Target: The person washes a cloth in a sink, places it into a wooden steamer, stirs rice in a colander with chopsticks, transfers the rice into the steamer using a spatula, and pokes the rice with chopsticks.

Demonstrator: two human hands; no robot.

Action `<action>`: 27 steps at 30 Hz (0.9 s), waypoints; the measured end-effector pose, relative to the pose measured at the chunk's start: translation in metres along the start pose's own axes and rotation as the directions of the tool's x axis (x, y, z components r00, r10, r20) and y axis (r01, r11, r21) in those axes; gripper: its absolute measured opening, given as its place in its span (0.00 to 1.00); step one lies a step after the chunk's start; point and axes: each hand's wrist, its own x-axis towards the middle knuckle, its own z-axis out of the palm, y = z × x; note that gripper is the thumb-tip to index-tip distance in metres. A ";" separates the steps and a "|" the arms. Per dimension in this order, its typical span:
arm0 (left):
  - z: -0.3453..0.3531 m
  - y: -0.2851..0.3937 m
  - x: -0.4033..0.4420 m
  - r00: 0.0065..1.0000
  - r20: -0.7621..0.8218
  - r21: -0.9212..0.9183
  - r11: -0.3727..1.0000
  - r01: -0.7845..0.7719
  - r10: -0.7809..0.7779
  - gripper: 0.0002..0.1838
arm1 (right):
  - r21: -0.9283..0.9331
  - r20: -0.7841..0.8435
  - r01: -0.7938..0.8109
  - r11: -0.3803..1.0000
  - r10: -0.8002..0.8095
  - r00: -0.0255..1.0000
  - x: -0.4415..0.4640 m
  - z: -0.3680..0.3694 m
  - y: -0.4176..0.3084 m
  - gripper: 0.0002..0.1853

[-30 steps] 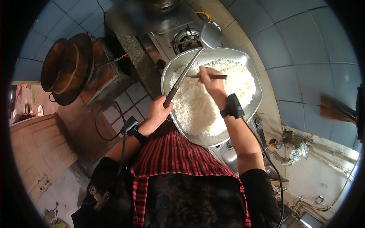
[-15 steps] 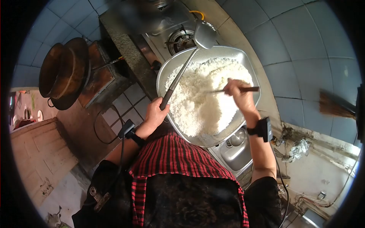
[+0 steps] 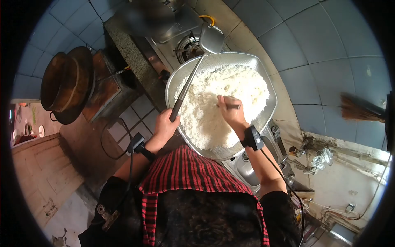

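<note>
The left hand (image 3: 166, 125) is wrapped tightly around a long, dark-handled metal spatula (image 3: 212, 40) above a silver mesh basket (image 3: 261, 66); the right hand (image 3: 231, 114) clenches a thin brown stick (image 3: 233, 106) over its loose white rice (image 3: 203, 125).

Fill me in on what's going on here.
A person is working over a wide metal basket heaped with white rice. The left hand grips the dark handle of a long spatula, its blade out past the far rim. The right hand, over the rice, grips a dark utensil, whose tip I can't make out.
</note>
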 end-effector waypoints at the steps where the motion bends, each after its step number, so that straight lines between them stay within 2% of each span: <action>1: -0.001 0.001 0.000 1.000 0.010 0.020 1.000 0.000 0.000 0.12 | -0.001 0.055 -0.043 0.999 0.043 0.998 -0.008 -0.006 -0.004 0.18; 3: -0.002 0.004 0.001 1.000 0.020 -0.006 1.000 0.012 -0.012 0.12 | -0.009 0.104 -0.085 0.996 0.086 0.991 -0.012 -0.025 -0.010 0.18; 5: -0.002 0.005 0.000 0.999 0.033 -0.036 0.999 0.031 -0.030 0.11 | 0.210 0.085 -0.245 0.946 0.232 0.969 -0.010 -0.048 -0.015 0.17; 6: -0.003 0.004 0.000 0.998 0.040 -0.025 0.999 0.046 -0.045 0.11 | 0.231 0.104 -0.348 0.909 0.332 0.937 0.000 -0.069 -0.028 0.17; 7: -0.003 0.004 0.001 0.997 0.048 -0.013 0.998 0.060 -0.059 0.11 | 0.338 0.054 -0.352 0.873 0.355 0.933 0.009 -0.079 -0.009 0.17; 9: -0.002 0.003 0.001 0.998 0.044 0.000 0.999 0.042 -0.042 0.11 | 0.366 -0.091 -0.295 0.882 0.350 0.932 0.035 -0.103 0.008 0.19; 12: -0.004 0.004 0.002 0.999 0.041 0.023 1.000 0.021 -0.022 0.10 | 0.244 -0.230 -0.298 0.923 0.354 0.906 0.074 -0.129 0.033 0.23; 14: -0.003 0.005 0.002 0.999 0.041 0.030 0.999 0.016 -0.017 0.10 | 0.253 -0.295 -0.321 0.913 0.389 0.873 0.094 -0.132 0.051 0.22; 16: -0.001 0.002 0.001 0.999 0.039 -0.040 0.999 0.017 -0.016 0.10 | 0.270 -0.295 -0.326 0.906 0.400 0.868 0.106 -0.120 0.077 0.22; 18: 0.000 0.001 0.001 1.000 0.025 -0.026 1.000 0.016 -0.015 0.10 | 0.275 -0.301 -0.310 0.910 0.388 0.871 0.111 -0.101 0.098 0.21; 20: 0.000 0.004 0.001 1.000 0.015 -0.009 1.000 0.019 -0.019 0.09 | 0.143 -0.286 -0.304 0.942 0.333 0.899 0.107 -0.082 0.097 0.20; 22: -0.003 0.013 0.001 0.999 0.025 0.010 0.999 0.034 -0.035 0.09 | 0.044 -0.194 -0.299 0.953 0.302 0.933 0.102 -0.066 0.099 0.22; 23: -0.003 0.013 0.000 0.999 0.029 0.010 1.000 0.027 -0.028 0.09 | 0.172 -0.140 -0.357 0.918 0.382 0.914 0.089 -0.053 0.095 0.22; 24: -0.002 0.011 0.000 1.000 0.017 0.018 1.000 0.018 -0.019 0.09 | 0.143 -0.090 -0.353 0.925 0.367 0.926 0.075 -0.045 0.083 0.20; 27: 0.004 -0.003 0.000 1.000 -0.006 0.011 1.000 0.003 -0.003 0.10 | -0.115 -0.057 -0.161 0.980 0.155 0.986 0.038 -0.034 0.030 0.18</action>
